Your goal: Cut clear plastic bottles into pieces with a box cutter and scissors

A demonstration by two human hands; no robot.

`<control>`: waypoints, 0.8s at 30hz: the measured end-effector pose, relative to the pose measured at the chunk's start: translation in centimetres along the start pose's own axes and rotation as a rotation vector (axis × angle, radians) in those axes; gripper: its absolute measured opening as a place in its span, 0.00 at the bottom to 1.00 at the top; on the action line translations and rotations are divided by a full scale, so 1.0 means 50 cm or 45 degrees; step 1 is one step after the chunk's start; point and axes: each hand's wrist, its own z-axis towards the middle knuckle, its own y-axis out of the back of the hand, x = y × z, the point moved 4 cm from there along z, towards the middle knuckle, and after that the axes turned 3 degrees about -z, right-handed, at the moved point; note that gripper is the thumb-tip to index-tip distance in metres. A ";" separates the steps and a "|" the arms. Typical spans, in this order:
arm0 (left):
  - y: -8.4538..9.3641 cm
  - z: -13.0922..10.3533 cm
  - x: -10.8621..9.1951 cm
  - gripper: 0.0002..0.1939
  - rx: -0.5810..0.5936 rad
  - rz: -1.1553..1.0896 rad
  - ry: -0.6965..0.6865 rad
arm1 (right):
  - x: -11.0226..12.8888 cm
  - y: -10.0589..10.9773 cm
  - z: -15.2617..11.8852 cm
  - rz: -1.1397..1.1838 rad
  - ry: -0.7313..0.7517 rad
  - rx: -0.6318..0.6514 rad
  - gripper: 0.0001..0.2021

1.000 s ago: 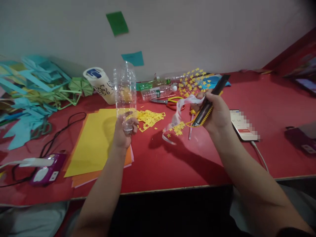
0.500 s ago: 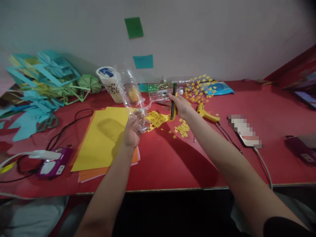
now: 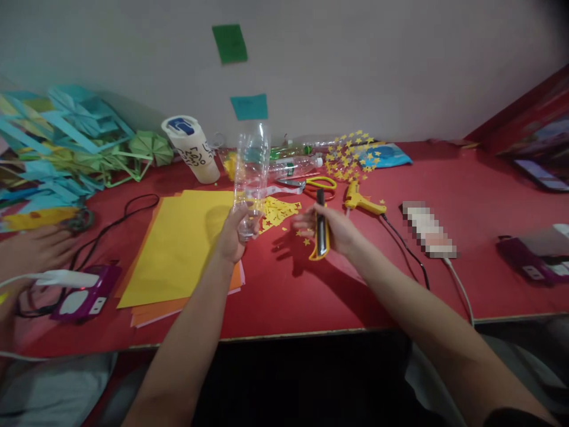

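Note:
My left hand (image 3: 233,234) is wrapped round the lower end of a clear plastic bottle (image 3: 252,172), which stands upright above the table and looks cut open at the top. To its right, my right hand (image 3: 333,228) holds a yellow and black box cutter (image 3: 322,228) between thumb and palm, with some fingers stretched toward the bottle. Whether the blade is out cannot be made out. Below and between the hands lie yellow paper with punched shapes (image 3: 279,213) and loose yellow stars (image 3: 306,241). A stack of yellow sheets (image 3: 173,249) lies beside my left forearm.
Scissors (image 3: 322,184), more plastic bottles (image 3: 297,166), a star-covered clear object (image 3: 351,155) and a yellow glue gun (image 3: 364,200) lie behind. A white cup (image 3: 193,148) and paper shapes (image 3: 89,130) stand left. Another person's hand (image 3: 38,252) rests near a purple power strip (image 3: 86,293).
The box cutter has moved down and away from the bottle, and my right fingers have spread. The bottle is more upright. Another person's hand has appeared at the left.

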 end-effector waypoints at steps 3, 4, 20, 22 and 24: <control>-0.004 0.001 0.009 0.30 0.029 0.040 0.038 | -0.070 -0.020 -0.034 0.263 -0.123 -0.007 0.15; -0.005 0.001 0.012 0.29 0.037 0.050 0.040 | -0.085 -0.022 -0.039 0.320 -0.129 -0.044 0.16; -0.018 -0.010 0.015 0.26 0.130 0.110 0.048 | -0.044 0.090 0.033 0.417 0.220 -0.466 0.10; -0.022 -0.014 0.015 0.29 0.130 0.133 0.061 | -0.041 0.083 0.038 0.405 0.212 -0.437 0.09; -0.025 -0.017 0.017 0.31 0.125 0.174 0.080 | -0.043 0.073 0.043 0.387 0.177 -0.410 0.09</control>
